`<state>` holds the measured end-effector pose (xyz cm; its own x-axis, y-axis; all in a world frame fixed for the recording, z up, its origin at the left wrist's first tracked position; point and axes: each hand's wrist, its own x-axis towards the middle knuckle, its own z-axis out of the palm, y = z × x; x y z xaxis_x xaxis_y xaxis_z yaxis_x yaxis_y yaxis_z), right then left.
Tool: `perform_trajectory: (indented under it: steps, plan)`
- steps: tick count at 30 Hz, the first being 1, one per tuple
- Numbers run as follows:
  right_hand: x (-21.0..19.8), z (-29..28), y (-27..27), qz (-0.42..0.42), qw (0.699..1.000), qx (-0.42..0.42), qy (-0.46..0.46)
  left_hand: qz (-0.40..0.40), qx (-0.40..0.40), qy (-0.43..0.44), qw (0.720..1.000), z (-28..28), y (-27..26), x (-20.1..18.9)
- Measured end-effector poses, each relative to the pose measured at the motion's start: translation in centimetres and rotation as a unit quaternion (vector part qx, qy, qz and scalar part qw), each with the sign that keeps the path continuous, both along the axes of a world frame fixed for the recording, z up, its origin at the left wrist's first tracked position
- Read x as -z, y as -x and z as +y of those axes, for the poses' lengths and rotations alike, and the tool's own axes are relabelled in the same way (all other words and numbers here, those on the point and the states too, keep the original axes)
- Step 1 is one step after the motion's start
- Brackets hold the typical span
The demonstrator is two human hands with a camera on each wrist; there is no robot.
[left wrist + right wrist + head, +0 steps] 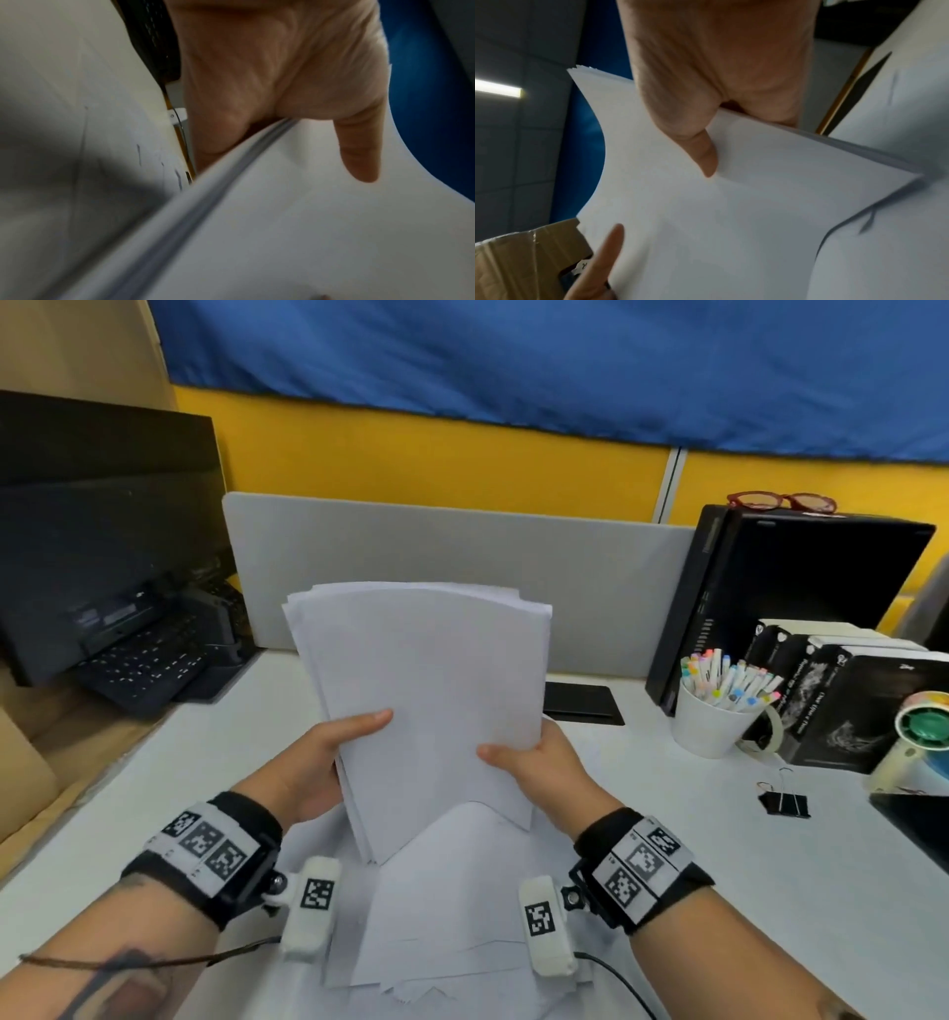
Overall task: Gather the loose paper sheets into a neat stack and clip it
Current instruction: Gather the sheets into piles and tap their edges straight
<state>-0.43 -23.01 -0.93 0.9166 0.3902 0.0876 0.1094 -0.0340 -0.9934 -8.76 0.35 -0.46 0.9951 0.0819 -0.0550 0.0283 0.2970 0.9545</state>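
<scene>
White desk (667,814), grey divider, yellow-and-blue wall behind | paper stack (426,690) upright above loose sheets (452,916) — left hand (318,767) and right hand (539,762) pinch its side edges, thumbs in front | binder clip (783,801) lies right of stack | fingers behind the paper hidden.

A white surface (667,814) runs back to a low grey divider panel (462,546) along its far edge. Behind the panel stands a yellow partition wall (436,459), with blue fabric (513,361) hanging across its upper part. A brown cardboard box (31,762) sits off the surface's left edge. In the right wrist view, a lit strip lamp (498,90) glows on a grey tiled ceiling (513,40).
</scene>
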Motion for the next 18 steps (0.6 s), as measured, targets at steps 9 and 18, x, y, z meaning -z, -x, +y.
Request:
perform_trajectory:
  steps: [9,18]
  plan:
    - [1.0,2.0,-6.9,0.012,0.996,0.043,0.082,0.090,-0.080,-0.116,0.986,2.8,-0.9,2.5]
    - [3.5,-2.1,-13.0,0.010,0.863,0.159,0.479,0.208,-0.096,-0.110,0.967,3.9,-0.1,7.0]
